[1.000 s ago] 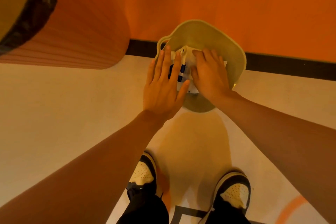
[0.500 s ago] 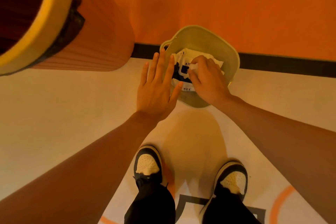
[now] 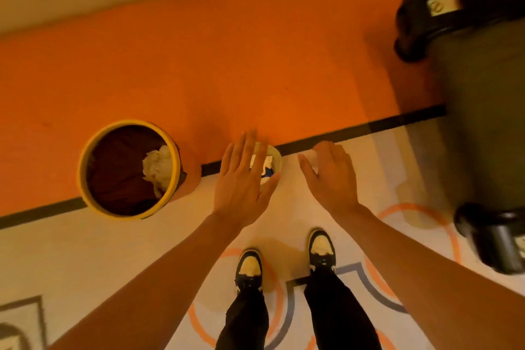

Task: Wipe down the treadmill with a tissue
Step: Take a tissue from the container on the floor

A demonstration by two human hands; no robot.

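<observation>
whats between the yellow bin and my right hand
In the head view: the left hand, fingers spread, over a small bowl holding a tissue pack.

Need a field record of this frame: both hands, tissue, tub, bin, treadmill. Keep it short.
left hand: open, fingers straight, over the tub; contact cannot be told
right hand: to the right of the tub, holds a white tissue between thumb and fingers
tub: small, pale, on the floor at the wall; tissue pack inside
bin: yellow rim, left of the tub; crumpled paper inside
treadmill: dark, far right, neither hand on it
wiping: not yet begun
</observation>
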